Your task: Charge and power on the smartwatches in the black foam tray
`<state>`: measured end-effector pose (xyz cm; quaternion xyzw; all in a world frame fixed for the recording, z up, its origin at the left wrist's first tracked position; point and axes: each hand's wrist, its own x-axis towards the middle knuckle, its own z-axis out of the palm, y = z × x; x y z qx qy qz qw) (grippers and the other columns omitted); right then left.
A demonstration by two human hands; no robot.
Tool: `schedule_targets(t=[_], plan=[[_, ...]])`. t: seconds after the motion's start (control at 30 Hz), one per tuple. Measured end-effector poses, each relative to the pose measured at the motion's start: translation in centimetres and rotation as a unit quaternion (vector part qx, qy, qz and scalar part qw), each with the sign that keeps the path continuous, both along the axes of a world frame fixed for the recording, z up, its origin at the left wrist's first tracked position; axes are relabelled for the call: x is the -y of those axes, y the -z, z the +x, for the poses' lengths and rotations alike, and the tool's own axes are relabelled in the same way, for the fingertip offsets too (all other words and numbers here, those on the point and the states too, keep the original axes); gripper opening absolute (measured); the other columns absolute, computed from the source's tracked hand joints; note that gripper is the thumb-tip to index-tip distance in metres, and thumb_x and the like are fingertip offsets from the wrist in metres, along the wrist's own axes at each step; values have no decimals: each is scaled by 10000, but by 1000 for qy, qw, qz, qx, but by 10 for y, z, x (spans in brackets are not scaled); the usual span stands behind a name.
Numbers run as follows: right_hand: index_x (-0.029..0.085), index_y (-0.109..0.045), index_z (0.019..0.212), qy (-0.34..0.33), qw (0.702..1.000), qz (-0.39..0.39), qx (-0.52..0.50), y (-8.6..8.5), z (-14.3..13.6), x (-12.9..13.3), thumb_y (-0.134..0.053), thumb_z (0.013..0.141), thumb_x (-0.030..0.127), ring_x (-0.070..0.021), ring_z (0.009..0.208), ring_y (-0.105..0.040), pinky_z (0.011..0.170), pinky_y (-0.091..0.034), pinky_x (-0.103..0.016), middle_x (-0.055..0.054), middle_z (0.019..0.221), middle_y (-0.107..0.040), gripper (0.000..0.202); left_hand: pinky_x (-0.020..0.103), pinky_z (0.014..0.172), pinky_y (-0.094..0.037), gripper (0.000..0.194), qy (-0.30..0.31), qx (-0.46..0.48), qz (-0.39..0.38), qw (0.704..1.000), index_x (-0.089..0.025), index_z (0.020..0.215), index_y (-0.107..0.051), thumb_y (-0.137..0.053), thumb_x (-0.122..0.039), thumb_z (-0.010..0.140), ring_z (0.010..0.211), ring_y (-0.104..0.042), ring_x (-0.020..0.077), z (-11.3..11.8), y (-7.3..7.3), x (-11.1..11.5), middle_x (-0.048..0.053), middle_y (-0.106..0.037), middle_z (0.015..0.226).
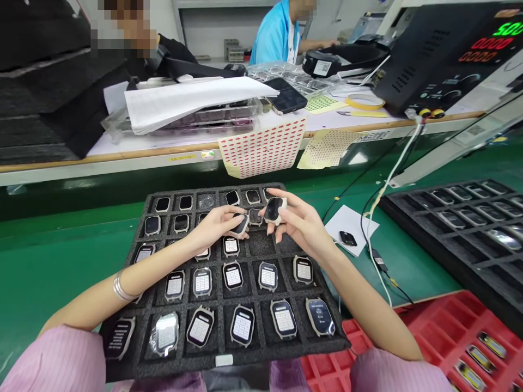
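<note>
A black foam tray [224, 359] with square pockets lies in front of me, holding several smartwatch cases without straps. Many in the nearer rows, such as one smartwatch [242, 325], show lit white screens; those in the far rows are dark. Above the middle of the tray, my left hand [223, 223] pinches a dark-screened smartwatch [240, 224]. Just right of it, my right hand [300, 220] holds another smartwatch [274, 209] between thumb and fingers, its dark screen tilted up. The two watches are apart. Below my right hand, some pockets are partly hidden.
A second foam tray [433, 234] of watch cases lies right, above a red tray [449, 310] with yellowish parts. Cables [386, 190] hang from a power supply [437, 60]. A small black device [347, 238] rests on white paper [359, 223]. Two people sit beyond the shelf.
</note>
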<state>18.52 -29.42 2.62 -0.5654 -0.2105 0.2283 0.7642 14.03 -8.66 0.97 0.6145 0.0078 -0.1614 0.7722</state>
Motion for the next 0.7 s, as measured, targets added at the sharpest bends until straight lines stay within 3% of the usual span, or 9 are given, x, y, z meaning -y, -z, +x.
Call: schedule_targets(t=[0.1, 0.2, 0.3, 0.4, 0.53, 0.7], plan=[[215, -532, 1194, -60, 997, 11, -43, 6, 3, -12, -645, 830, 340, -164, 630, -634, 437, -505, -231, -85, 980, -675, 401, 261, 605, -487, 461, -15, -13, 20, 1000, -98, 1114, -532, -661, -387, 778, 633, -614, 131, -4, -1, -3, 41, -632, 773], [196, -521, 1246, -85, 994, 17, -69, 16, 7, -16, -641, 831, 313, -153, 620, -607, 440, -496, -233, -109, 1017, -673, 448, 254, 575, -467, 470, -19, 31, 101, 994, -97, 1162, -511, -648, -327, 776, 599, -559, 109, -7, 7, -4, 40, -618, 826], [176, -522, 1266, -103, 991, 28, -79, 23, 10, -14, -618, 847, 281, -139, 591, -589, 448, -481, -234, -123, 1022, -673, 442, 284, 692, -478, 405, -43, 135, 221, 965, -125, 1148, -527, -620, -232, 769, 714, -578, 139, -9, 13, -6, 49, -625, 924], [185, -532, 1264, -120, 989, 24, -85, 25, 11, -12, -610, 855, 282, -139, 590, -595, 458, -476, -237, -122, 1014, -677, 427, 296, 780, -465, 360, -32, 191, 302, 933, -154, 1135, -534, -576, -188, 780, 833, -587, 171, -13, 10, -9, 41, -636, 958], [207, -549, 1254, -130, 988, 5, -83, 24, 7, -12, -640, 830, 311, -144, 584, -593, 451, -474, -249, -117, 1039, -668, 446, 300, 791, -476, 412, -43, 221, 342, 912, -157, 1184, -494, -575, -187, 782, 845, -605, 178, -19, 3, -9, 41, -644, 968], [207, -538, 1278, -123, 989, -12, -79, 24, 5, -13, -646, 831, 312, -160, 608, -601, 464, -478, -260, -122, 1016, -666, 472, 349, 914, -465, 444, -65, 267, 354, 894, -162, 1221, -453, -563, -167, 791, 1030, -594, 215, -18, 4, -7, 95, -613, 1158]])
